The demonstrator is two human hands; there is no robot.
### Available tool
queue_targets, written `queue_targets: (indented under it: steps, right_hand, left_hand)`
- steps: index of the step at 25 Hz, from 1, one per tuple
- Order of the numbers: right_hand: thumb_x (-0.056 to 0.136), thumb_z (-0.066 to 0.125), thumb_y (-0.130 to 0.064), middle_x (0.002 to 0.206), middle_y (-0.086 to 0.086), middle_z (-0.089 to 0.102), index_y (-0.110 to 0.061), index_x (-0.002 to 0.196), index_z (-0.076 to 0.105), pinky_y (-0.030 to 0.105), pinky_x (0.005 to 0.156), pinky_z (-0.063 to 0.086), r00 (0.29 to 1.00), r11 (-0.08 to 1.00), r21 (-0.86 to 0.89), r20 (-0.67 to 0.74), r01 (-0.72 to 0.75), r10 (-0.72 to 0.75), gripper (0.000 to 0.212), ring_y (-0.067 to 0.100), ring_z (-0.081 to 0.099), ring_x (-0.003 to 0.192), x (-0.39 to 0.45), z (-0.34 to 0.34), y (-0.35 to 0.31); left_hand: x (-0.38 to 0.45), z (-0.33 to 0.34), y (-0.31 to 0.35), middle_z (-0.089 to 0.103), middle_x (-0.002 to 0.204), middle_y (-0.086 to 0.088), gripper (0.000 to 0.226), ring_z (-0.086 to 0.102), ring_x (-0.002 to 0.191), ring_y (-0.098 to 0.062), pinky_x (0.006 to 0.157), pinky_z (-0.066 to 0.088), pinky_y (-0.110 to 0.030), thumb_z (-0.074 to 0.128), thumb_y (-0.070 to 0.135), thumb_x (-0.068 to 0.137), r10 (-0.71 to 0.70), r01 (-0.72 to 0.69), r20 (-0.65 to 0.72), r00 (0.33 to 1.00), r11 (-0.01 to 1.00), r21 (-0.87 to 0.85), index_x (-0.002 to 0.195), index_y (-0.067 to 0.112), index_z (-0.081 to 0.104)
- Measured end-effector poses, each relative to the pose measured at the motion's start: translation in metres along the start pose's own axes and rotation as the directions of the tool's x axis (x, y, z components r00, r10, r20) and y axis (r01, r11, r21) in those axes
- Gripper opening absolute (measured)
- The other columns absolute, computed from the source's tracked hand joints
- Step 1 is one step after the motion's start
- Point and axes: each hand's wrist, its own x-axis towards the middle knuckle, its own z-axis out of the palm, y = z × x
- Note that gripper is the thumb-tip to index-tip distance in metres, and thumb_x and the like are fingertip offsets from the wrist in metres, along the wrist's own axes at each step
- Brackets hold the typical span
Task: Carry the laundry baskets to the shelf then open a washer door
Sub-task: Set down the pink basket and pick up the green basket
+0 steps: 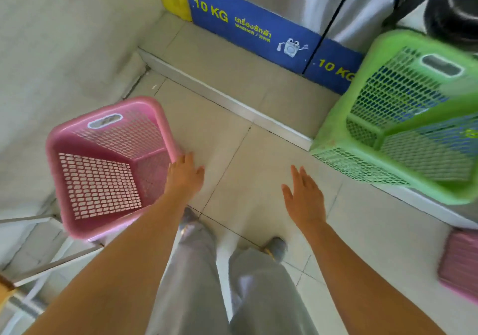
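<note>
Left hand (185, 173) open, at pink basket (103, 169) rim | right hand (304, 197) open, empty | green basket (403, 117) farther right

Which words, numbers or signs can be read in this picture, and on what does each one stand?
"10 KG": yellow, on the blue base panel of the left washer.
"10 K...": yellow, on the next blue panel; the green basket hides the rest.
Thai script beside the first "10 KG": too blurred to quote.
Small white line under it, perhaps "WASHER": not sure.
A white cartoon washer stands there too.
</note>
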Motion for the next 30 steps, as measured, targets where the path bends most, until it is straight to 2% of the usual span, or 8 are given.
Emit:
queue_targets:
  steps: [4, 10, 17, 20, 24, 30]
  right_hand:
    - [0.099, 0.038, -0.038, 0.159, 0.01, 0.024, -0.017, 0.152, 0.022, 0.044, 0.113, 0.029, 0.984, 0.99, 0.048, -0.112, -0.134, 0.139, 0.059, 0.029, 0.029, 0.143, -0.018, -0.048, 0.093]
    - [0.098, 0.042, -0.035, 0.156, 0.009, 0.03, -0.015, 0.149, 0.03, 0.043, 0.114, 0.024, 0.88, 0.922, 0.181, -0.282, -0.343, 0.383, 0.056, 0.027, 0.029, 0.143, -0.013, -0.103, 0.188]
    - [0.094, 0.052, -0.027, 0.154, 0.013, 0.033, -0.01, 0.145, 0.036, 0.046, 0.11, 0.029, 0.745, 0.799, 0.385, -0.321, -0.461, 0.585, 0.056, 0.034, 0.034, 0.139, 0.047, -0.148, 0.258]
    - [0.093, 0.053, -0.028, 0.154, 0.014, 0.033, -0.011, 0.145, 0.036, 0.046, 0.11, 0.028, 0.726, 0.78, 0.391, -0.313, -0.489, 0.612, 0.058, 0.035, 0.034, 0.138, 0.069, -0.159, 0.289]
    - [0.093, 0.052, -0.029, 0.157, 0.013, 0.027, -0.012, 0.148, 0.03, 0.047, 0.11, 0.027, 0.751, 0.792, 0.361, -0.284, -0.492, 0.596, 0.061, 0.036, 0.031, 0.138, 0.105, -0.177, 0.34]
    - [0.093, 0.053, -0.031, 0.16, 0.011, 0.017, -0.023, 0.154, 0.009, 0.049, 0.11, 0.028, 0.799, 0.781, 0.377, -0.153, -0.497, 0.582, 0.075, 0.041, 0.032, 0.137, 0.153, -0.193, 0.404]
  left_hand:
    - [-0.021, 0.032, 0.109, 0.037, 0.149, -0.02, 0.054, 0.036, 0.136, -0.037, 0.113, 0.029, -0.043, 0.046, 0.026, 0.098, 0.141, -0.141, -0.001, 0.99, 0.99, -0.026, 0.146, 0.004, 0.031]
    - [-0.007, 0.056, 0.247, 0.036, 0.151, -0.017, 0.056, 0.034, 0.139, -0.032, 0.116, 0.025, -0.041, 0.046, 0.026, 0.098, 0.345, -0.344, 0.014, 0.939, 0.938, -0.033, 0.147, 0.004, 0.03]
    - [0.045, 0.066, 0.36, 0.034, 0.151, -0.018, 0.059, 0.036, 0.137, -0.036, 0.11, 0.031, -0.045, 0.05, 0.024, 0.097, 0.433, -0.434, 0.082, 0.898, 0.901, 0.004, 0.148, 0.006, 0.026]
    - [0.064, 0.073, 0.389, 0.033, 0.151, -0.02, 0.062, 0.037, 0.136, -0.039, 0.11, 0.031, -0.046, 0.051, 0.022, 0.096, 0.436, -0.44, 0.086, 0.896, 0.897, 0.048, 0.149, 0.006, 0.024]
    - [0.09, 0.093, 0.419, 0.027, 0.152, -0.025, 0.068, 0.034, 0.137, -0.043, 0.112, 0.029, -0.046, 0.053, 0.021, 0.095, 0.375, -0.384, 0.102, 0.921, 0.92, 0.085, 0.152, 0.009, 0.018]
    - [0.12, 0.117, 0.455, 0.02, 0.155, -0.023, 0.074, 0.036, 0.134, -0.044, 0.11, 0.033, -0.047, 0.054, 0.018, 0.093, 0.227, -0.23, 0.041, 0.973, 0.968, 0.103, 0.153, 0.034, 0.012]
